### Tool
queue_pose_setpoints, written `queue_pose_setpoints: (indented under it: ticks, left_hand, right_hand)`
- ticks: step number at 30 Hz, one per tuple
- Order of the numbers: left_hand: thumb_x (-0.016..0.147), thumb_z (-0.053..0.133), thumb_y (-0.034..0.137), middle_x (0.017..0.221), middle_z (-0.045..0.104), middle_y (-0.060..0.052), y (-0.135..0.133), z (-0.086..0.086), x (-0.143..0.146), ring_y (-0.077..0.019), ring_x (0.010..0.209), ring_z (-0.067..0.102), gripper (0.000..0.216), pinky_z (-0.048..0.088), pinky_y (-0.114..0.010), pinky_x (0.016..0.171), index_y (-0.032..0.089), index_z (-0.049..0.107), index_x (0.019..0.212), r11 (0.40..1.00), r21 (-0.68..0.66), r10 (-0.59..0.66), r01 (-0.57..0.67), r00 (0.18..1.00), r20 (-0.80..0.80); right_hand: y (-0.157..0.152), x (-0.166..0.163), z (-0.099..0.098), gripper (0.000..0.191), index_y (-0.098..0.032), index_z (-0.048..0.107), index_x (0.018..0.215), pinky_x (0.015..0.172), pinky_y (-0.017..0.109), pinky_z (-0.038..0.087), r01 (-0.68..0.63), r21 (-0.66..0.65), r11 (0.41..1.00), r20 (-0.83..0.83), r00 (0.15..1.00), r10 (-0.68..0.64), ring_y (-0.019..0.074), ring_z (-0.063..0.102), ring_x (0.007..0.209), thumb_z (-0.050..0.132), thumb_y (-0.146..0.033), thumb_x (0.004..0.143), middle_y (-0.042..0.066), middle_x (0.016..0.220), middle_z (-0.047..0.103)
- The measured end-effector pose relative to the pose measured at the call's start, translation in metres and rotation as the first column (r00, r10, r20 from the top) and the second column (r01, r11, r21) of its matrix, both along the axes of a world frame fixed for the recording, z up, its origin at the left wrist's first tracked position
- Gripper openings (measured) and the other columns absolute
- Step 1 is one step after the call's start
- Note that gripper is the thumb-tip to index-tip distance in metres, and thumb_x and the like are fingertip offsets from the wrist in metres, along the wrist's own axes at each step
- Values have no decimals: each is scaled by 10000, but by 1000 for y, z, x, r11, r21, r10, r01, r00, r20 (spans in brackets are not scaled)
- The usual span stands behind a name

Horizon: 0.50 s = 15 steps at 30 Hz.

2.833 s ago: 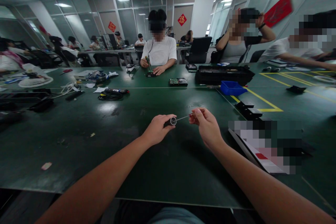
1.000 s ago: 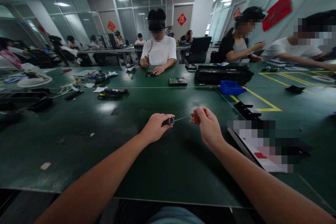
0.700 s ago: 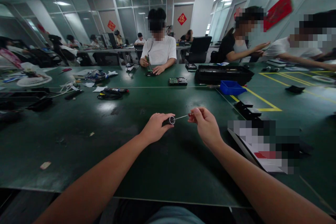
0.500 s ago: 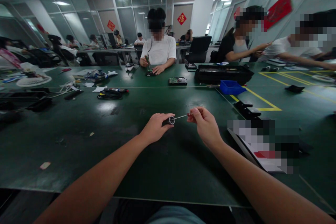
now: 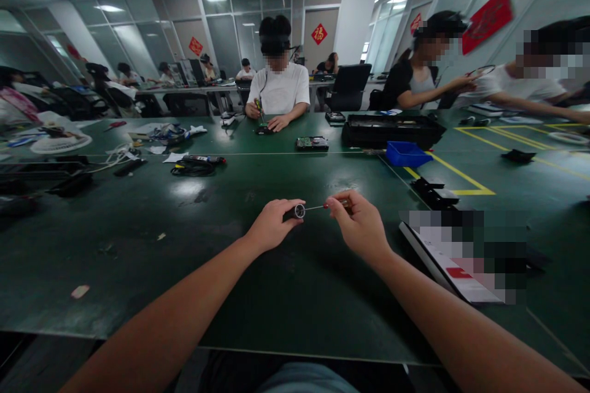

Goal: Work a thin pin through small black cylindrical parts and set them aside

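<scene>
In the head view my left hand [image 5: 268,226] is closed round a short black cylinder [image 5: 289,214], whose round, silver-rimmed end faces right. My right hand [image 5: 364,226] grips a thin screwdriver [image 5: 315,207] by its handle, of which a red collar and a yellowish part show between the fingers. The metal shaft lies nearly level and reaches the rimmed end of the cylinder. Whether the tip sits inside or only touches the end, I cannot tell. Both hands are above the green table [image 5: 249,301].
A box-like white item [image 5: 442,264], partly pixelated, lies right of my right arm. Beyond are black parts [image 5: 434,193], a blue bin [image 5: 408,153], a hard drive [image 5: 312,143], a long black casing [image 5: 391,129] and coiled cable [image 5: 193,164]. A person [image 5: 279,86] works opposite.
My right hand has turned on the screwdriver, so its red collar and handle now show. The cylinder has shifted slightly left. At the right, a co-worker's raised hands now hold a thin loop.
</scene>
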<state>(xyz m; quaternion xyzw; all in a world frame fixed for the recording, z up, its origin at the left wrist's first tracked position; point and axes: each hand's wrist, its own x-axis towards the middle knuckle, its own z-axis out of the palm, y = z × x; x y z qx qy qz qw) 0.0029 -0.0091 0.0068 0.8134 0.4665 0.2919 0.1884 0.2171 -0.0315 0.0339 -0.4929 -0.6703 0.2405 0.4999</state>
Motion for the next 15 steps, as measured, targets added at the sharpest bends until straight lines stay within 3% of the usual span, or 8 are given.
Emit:
queue_pose_setpoints:
  ticks: [6,9,12,15]
  left_hand:
    - [898,672,263,1120,698,-42,-1,2,1,-236,1037,611,379,456,-421,982,257,632,1275,1000,-4,-4,4,1000,-18]
    - [898,675,266,1115,700,-40,-1,1,1,-234,1035,610,378,450,-428,995,257,634,1274,1000,-2,-16,16,1000,-14]
    - [899,672,262,1138,697,-43,0,0,1,-234,1045,609,376,451,-424,991,251,633,1273,1000,4,-12,12,1000,0]
    - [897,673,260,1135,697,-45,0,-1,0,-235,1048,611,373,458,-417,980,249,634,1268,1000,1,-4,4,1000,4]
  right_hand:
    - [-1,1,-3,129,-250,651,983,711,337,479,-89,25,996,-36,995,90,198,643,753,575,-287,885,19,855,697]
    - [-2,1,-2,165,-241,666,967,691,329,470,-95,-3,995,-30,995,95,198,644,734,547,-346,921,15,797,682]
    - [-2,1,-2,338,-233,677,919,595,312,425,-65,-43,997,-12,998,64,177,582,577,435,-460,986,-14,600,589]
    - [0,0,-4,326,-237,669,979,546,305,384,-30,-52,998,6,1000,30,167,540,526,450,-478,980,-18,602,591]
